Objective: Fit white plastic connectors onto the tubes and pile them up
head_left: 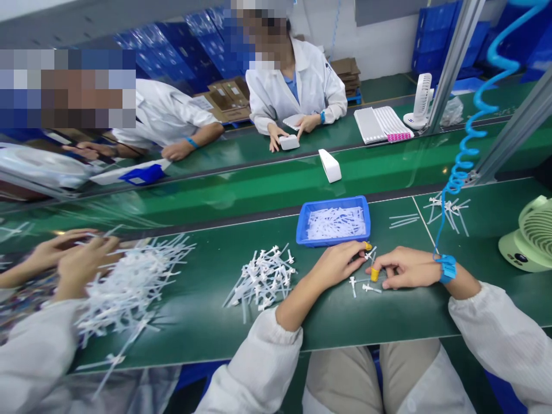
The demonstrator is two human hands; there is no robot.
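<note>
My left hand is closed, pinching a small white plastic valve-like fitting with a short clear tube at its fingertips. One of its fingers wears a yellow finger cot. Close by on the right, my right hand rests low over the green bench; its yellow-capped index finger and thumb are apart, with nothing visible between them. A blue wristband with a coiled cord circles that wrist. Two loose fittings with tubes lie just below the hands. Left of my left forearm is a pile of similar fittings.
Behind my hands stands a blue tray of small white parts. Several loose tubes and a small heap of fittings lie right of it. A green fan stands far right. A neighbour's hands work by a large tube pile.
</note>
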